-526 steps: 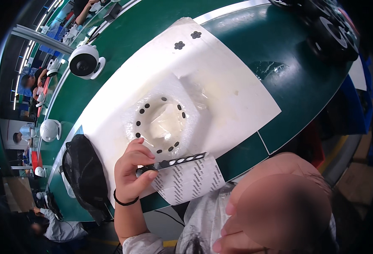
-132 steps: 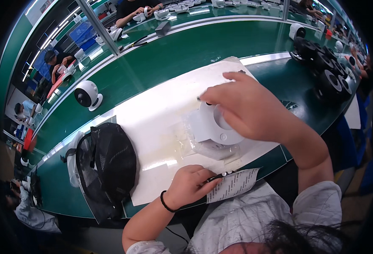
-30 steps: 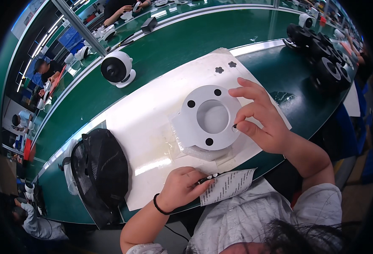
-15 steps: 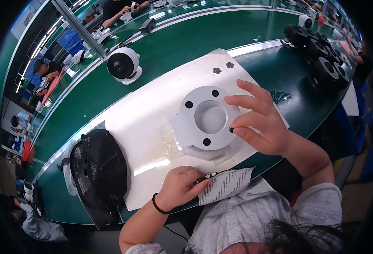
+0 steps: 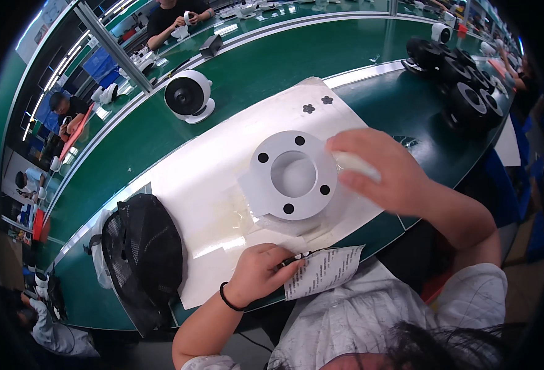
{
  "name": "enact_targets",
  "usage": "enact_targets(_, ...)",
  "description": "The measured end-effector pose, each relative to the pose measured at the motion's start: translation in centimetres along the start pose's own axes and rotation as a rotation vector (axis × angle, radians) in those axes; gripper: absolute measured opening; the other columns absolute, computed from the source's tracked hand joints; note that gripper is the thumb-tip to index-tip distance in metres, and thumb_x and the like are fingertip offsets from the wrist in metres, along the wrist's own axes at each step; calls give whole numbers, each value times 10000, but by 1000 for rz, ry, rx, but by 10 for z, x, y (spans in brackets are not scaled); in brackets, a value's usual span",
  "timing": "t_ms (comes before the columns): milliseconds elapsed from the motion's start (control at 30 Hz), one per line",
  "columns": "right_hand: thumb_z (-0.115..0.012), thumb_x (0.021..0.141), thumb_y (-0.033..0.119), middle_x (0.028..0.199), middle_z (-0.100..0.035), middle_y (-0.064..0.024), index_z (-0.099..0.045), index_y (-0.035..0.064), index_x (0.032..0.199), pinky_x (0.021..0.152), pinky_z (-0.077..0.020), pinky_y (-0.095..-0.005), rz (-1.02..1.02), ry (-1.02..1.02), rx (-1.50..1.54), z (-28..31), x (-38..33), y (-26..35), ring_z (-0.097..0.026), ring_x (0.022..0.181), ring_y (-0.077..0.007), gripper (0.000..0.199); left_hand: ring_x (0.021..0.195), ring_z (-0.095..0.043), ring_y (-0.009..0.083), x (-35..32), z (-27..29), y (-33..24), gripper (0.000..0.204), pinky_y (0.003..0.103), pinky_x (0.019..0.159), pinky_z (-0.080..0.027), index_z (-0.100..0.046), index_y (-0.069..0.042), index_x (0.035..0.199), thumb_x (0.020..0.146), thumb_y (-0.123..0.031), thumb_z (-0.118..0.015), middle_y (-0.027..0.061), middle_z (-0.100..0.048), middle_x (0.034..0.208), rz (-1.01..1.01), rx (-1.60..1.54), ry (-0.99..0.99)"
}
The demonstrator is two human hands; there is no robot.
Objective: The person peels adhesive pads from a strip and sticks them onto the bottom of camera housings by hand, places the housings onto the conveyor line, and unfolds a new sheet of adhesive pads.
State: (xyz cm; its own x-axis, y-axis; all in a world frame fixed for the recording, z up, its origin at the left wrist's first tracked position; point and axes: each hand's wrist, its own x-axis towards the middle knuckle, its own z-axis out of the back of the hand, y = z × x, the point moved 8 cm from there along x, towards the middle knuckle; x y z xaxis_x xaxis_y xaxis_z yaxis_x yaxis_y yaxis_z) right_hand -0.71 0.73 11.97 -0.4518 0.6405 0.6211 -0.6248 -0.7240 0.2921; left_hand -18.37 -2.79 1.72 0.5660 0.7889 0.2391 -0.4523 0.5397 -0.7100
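Note:
A white round fan base (image 5: 293, 176) with a central hollow and several dark holes lies on a white mat (image 5: 222, 160) in the middle of the green bench. My right hand (image 5: 380, 176) rests against its right rim, fingers curled round the white edge. My left hand (image 5: 263, 274), with a black band on the wrist, sits at the mat's near edge. It pinches a sheet of small printed labels (image 5: 324, 271) together with a dark thin tool.
A black mesh fan grille (image 5: 142, 259) lies left of the mat. A white round fan (image 5: 187, 97) stands on the green belt behind. Black fan parts (image 5: 463, 83) are stacked at the far right. Two small dark flower-shaped pieces (image 5: 317, 104) sit on the mat's far corner. Other people work at the back.
My right hand slid from the top of the white base to its right rim. The white fan on the belt moved right. My left hand stayed on the label sheet.

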Motion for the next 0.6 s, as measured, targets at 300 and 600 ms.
enact_targets(300, -635, 807, 316, 687, -558, 15, -614, 38, 890, 505, -378, -181, -623, 339, 924, -63, 40, -41, -481, 563, -44, 291, 579, -561, 252, -3, 2, 8, 155, 324, 524, -447, -645, -31, 768, 740, -180, -676, 102, -581, 630, -32, -23, -6)
enact_targets(600, -593, 785, 186, 705, -548, -29, -612, 64, 768, 541, -443, -301, -116, -138, -224, -93, 131, -155, -544, 632, -157, 125, 598, -558, 265, 5, -4, 21, 174, 338, 535, -436, -638, -49, 759, 773, -222, -648, 91, -576, 647, -66, -128, 95)
